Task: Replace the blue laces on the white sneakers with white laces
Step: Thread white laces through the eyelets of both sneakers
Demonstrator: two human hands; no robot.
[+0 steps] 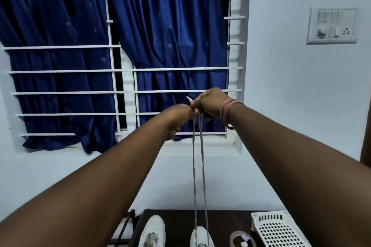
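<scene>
Dark table (176, 218) near edge holds two white sneakers (153, 230), basket (279, 228) at right. Both hands raised far: left hand (176, 118) & right hand (208, 104) pinch lace (201, 166) ends, 2 strands running down to rt sneaker (201, 235)

I see a dark brown wooden table (176, 224) at the bottom edge. On it stand two white sneakers (153, 230) side by side, the right one (200, 235) near a roll of clear tape (242, 238), with a white perforated plastic basket (279, 228) at the far right.
</scene>
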